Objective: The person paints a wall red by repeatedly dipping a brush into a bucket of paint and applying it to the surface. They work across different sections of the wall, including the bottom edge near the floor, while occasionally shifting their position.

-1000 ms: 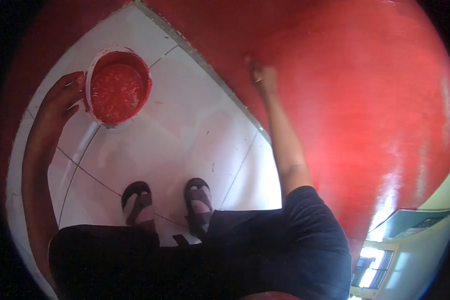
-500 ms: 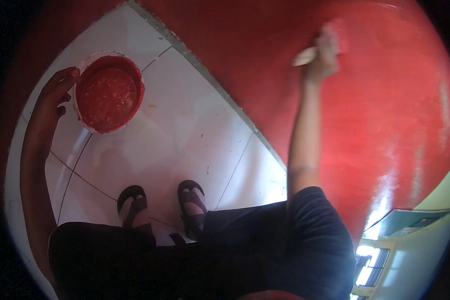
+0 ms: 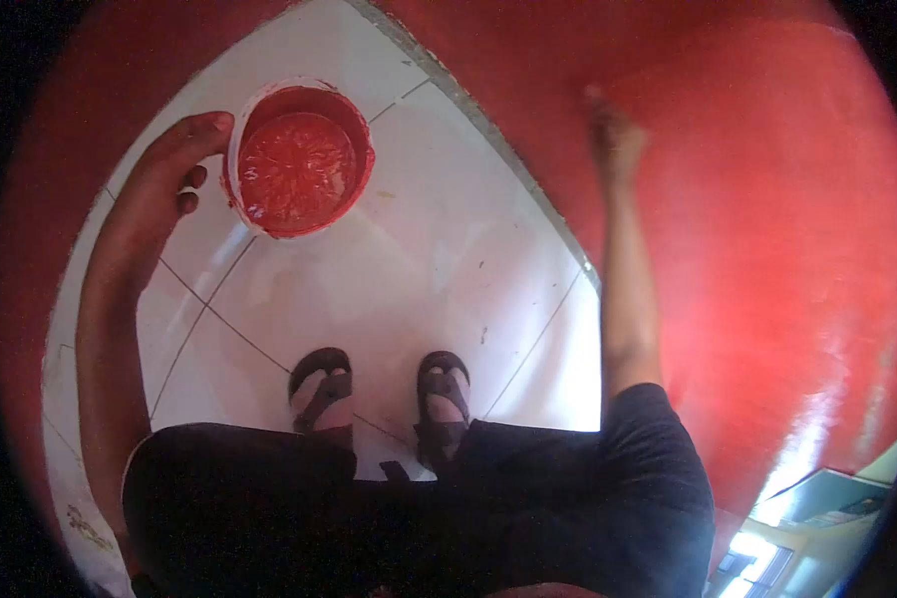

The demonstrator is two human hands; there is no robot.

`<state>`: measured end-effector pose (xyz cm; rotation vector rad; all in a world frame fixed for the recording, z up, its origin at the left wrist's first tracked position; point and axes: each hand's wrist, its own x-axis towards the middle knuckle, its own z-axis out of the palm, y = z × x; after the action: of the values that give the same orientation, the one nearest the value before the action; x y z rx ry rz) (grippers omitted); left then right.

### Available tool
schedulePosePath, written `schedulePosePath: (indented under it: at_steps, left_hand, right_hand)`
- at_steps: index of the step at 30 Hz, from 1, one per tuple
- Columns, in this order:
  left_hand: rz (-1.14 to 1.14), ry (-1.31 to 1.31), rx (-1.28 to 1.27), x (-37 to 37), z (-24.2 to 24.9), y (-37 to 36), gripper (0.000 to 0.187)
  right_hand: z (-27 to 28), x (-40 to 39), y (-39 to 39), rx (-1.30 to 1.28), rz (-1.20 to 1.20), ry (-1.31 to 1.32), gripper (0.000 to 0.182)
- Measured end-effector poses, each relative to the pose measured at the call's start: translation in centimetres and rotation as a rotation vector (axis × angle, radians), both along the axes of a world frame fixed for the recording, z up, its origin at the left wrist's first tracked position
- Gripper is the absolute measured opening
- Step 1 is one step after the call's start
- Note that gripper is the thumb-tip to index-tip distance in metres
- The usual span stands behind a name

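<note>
A white bucket (image 3: 232,164) with red paint (image 3: 297,169) inside stands out against the tiles at the upper left. My left hand (image 3: 184,154) is at its left rim, fingers curled against the edge. On the right, my right arm reaches up over the red-painted wall. My right hand (image 3: 618,145) is closed and slightly blurred near the wall surface. The brush with a pale handle, visible earlier, is now mostly hidden by that hand.
White floor tiles (image 3: 399,289) meet the red wall (image 3: 747,229) along a rough grey edge (image 3: 498,140). My sandalled feet (image 3: 324,389) are below the bucket. A green panel (image 3: 832,496) and a bright barred window (image 3: 757,563) appear at the lower right.
The view has shifted, so the bucket, my left hand and my feet appear further right. My right hand appears slightly lower and further left, and the pale handle is no longer clearly visible.
</note>
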<state>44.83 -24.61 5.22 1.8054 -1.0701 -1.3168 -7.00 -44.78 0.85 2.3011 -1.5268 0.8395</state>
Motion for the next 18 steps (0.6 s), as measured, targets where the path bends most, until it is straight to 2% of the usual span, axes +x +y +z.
schedulePosePath:
  at_steps: [3,4,6,7,9,11,12,13,14,16,17,18]
  left_hand:
    - [0.036,0.042,-0.055,0.3,-0.1,-0.7,0.062]
    - [0.017,0.016,-0.042,0.5,-0.4,-0.9,0.061]
    - [0.056,0.033,-0.073,-0.4,0.3,-0.9,0.059]
    - [0.099,0.046,-0.105,-0.7,0.5,-0.8,0.056]
    - [0.081,0.023,-0.074,-0.4,0.3,-1.1,0.060]
    - [0.065,0.005,-0.061,0.2,-0.3,-1.1,0.064]
    - [0.082,0.016,-0.053,0.7,-0.8,-0.9,0.064]
    - [0.098,0.022,-0.054,0.9,-0.9,-0.9,0.064]
    - [0.088,-0.050,-0.079,0.4,-0.2,-0.4,0.065]
    - [0.069,0.012,-0.062,1.7,-0.4,-0.1,0.064]
    - [0.068,0.014,-0.056,1.7,0.5,0.2,0.062]
    - [0.049,0.056,-0.056,2.0,0.9,0.3,0.064]
  right_hand:
    - [15.0,2.7,1.2,-0.461,0.309,-0.154,0.029]
    - [19.0,3.5,1.1,-0.584,0.379,-0.119,0.031]
    - [23.2,1.9,-0.7,-0.902,0.488,0.049,0.030]
    - [24.2,1.0,-0.8,-0.960,0.244,0.119,0.028]
    - [22.9,-0.2,-1.8,-0.806,0.051,0.041,0.025]
    - [15.8,0.4,-1.4,-0.793,0.100,0.138,0.024]
    - [11.6,0.2,-1.0,-0.850,-0.120,0.468,0.032]
    - [5.5,-0.4,-0.9,-0.726,-0.382,0.564,0.037]
    - [0.0,0.6,0.3,-0.536,-0.347,0.438,0.042]
    - [-7.4,3.9,3.7,-0.303,-0.242,0.726,0.045]
    - [-12.6,3.0,3.3,0.288,-0.088,0.577,0.046]
    - [-14.3,4.1,4.5,0.403,-0.077,0.412,0.040]
